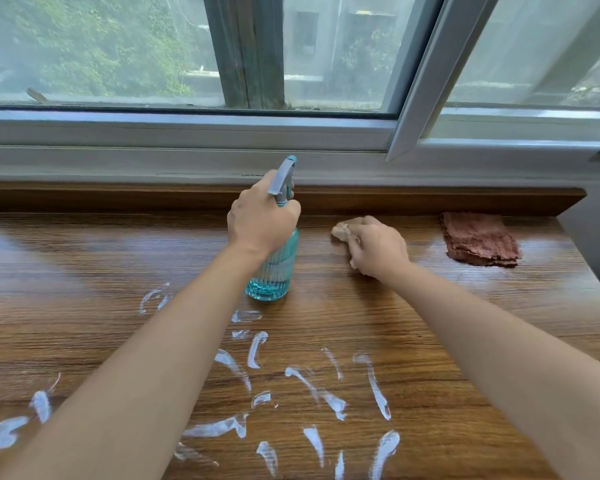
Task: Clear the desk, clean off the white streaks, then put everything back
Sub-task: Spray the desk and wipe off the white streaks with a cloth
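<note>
A person reaches both arms out over a brown wooden bench that sits under a big window. The left hand is wrapped around the neck of a blue spray bottle, just under its gray sprayer top. The bottle stands upright on the bench, near the middle and toward the back. It is see-through, with ridges down its sides. The right hand is curled over a small tan cloth and holds it down on the wood, to the right of the bottle. A bit of the cloth pokes out past the fingers. Farther right, close to the back corner of the bench, lies a folded reddish-brown cloth. It is flat on the wood and no hand touches it. Lots of white streaks are smeared across the front part of the bench, between and under the two arms. Some are short and curved, some are long. More streaks sit at the left front edge. A low wooden ledge runs along the back of the bench, right below the window frame. Green trees and a building show through the glass.
</note>
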Action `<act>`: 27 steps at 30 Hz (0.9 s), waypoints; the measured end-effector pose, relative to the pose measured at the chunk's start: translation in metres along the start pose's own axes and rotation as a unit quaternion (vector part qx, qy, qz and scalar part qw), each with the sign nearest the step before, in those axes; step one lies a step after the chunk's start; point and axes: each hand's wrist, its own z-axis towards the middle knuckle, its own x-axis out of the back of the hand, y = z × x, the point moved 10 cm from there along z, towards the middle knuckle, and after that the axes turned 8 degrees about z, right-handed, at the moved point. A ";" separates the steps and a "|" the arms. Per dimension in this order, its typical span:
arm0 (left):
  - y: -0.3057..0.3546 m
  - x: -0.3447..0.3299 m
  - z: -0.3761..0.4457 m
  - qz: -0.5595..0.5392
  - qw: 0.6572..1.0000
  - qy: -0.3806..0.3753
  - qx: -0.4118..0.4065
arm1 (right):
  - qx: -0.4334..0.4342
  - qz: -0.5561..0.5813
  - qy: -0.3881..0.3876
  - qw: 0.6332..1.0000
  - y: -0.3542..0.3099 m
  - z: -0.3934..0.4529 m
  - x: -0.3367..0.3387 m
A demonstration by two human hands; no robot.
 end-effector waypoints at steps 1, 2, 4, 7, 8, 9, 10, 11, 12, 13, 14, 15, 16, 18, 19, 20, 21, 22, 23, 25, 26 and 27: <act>0.000 0.000 0.000 0.002 1.000 0.001 -0.002 | -0.023 0.010 0.014 1.000 -0.002 0.000 -0.001; 0.001 -0.001 0.001 0.005 1.000 0.000 -0.001 | -0.019 0.025 0.019 0.999 -0.012 -0.006 -0.003; 0.002 -0.002 0.000 0.013 1.000 -0.003 0.002 | 0.081 0.054 -0.017 0.995 -0.046 -0.039 -0.014; 0.009 -0.002 -0.003 0.026 1.000 -0.009 -0.007 | 0.210 0.054 -0.112 0.970 -0.065 -0.088 -0.017; 0.010 -0.003 -0.004 0.031 0.999 -0.012 -0.010 | 0.201 0.037 -0.107 0.973 -0.052 -0.085 -0.013; 0.012 -0.003 -0.004 0.034 0.999 -0.015 -0.016 | 0.155 0.020 -0.082 0.984 -0.032 -0.075 -0.007; 0.015 -0.004 -0.005 0.039 0.999 -0.020 -0.023 | 0.075 0.008 -0.055 0.996 -0.007 -0.065 0.000; 0.018 -0.005 -0.006 0.045 0.998 -0.023 -0.031 | -0.011 0.000 -0.026 1.000 0.017 -0.058 0.007; 0.021 -0.007 -0.007 0.052 0.998 -0.024 -0.039 | -0.071 -0.002 -0.001 0.997 0.033 -0.059 0.011; 0.024 -0.008 -0.008 0.059 0.997 -0.025 -0.048 | -0.090 -0.004 0.004 0.996 0.036 -0.064 0.010; 0.027 -0.010 -0.009 0.067 0.996 -0.026 -0.057 | -0.081 -0.002 -0.006 0.997 0.029 -0.074 0.006; 0.030 -0.011 -0.011 0.076 0.995 -0.028 -0.066 | -0.053 0.008 -0.025 0.998 0.020 -0.088 0.002; 0.031 -0.012 -0.011 0.082 0.994 -0.028 -0.073 | -0.021 0.023 -0.047 0.998 0.011 -0.105 0.001; 0.034 -0.013 -0.013 0.089 0.992 -0.026 -0.086 | -0.002 0.035 -0.064 0.997 0.010 -0.140 0.007; 0.034 -0.012 -0.013 0.090 0.992 -0.026 -0.088 | -0.014 0.032 -0.056 0.998 0.016 -0.154 0.012; 0.035 -0.012 -0.014 0.087 0.992 -0.029 -0.091 | -0.037 0.027 -0.046 0.998 0.023 -0.168 0.016; 0.036 -0.012 -0.016 0.081 0.992 -0.035 -0.096 | -0.059 0.022 -0.039 0.997 0.028 -0.179 0.017; 0.037 -0.011 -0.018 0.069 0.992 -0.042 -0.101 | -0.074 0.020 -0.035 0.996 0.031 -0.188 0.017; 0.038 -0.009 -0.021 0.055 0.992 -0.051 -0.104 | -0.082 0.021 -0.031 0.996 0.031 -0.192 0.015; 0.043 0.000 -0.031 0.039 0.991 -0.067 -0.109 | -0.101 0.024 -0.025 0.994 0.032 -0.195 0.014; 0.047 0.007 -0.040 0.040 0.990 -0.072 -0.118 | -0.112 0.023 -0.027 0.993 0.033 -0.195 0.014; 0.053 0.014 -0.052 0.044 0.988 -0.078 -0.127 | -0.120 0.021 -0.032 0.992 0.035 -0.194 0.014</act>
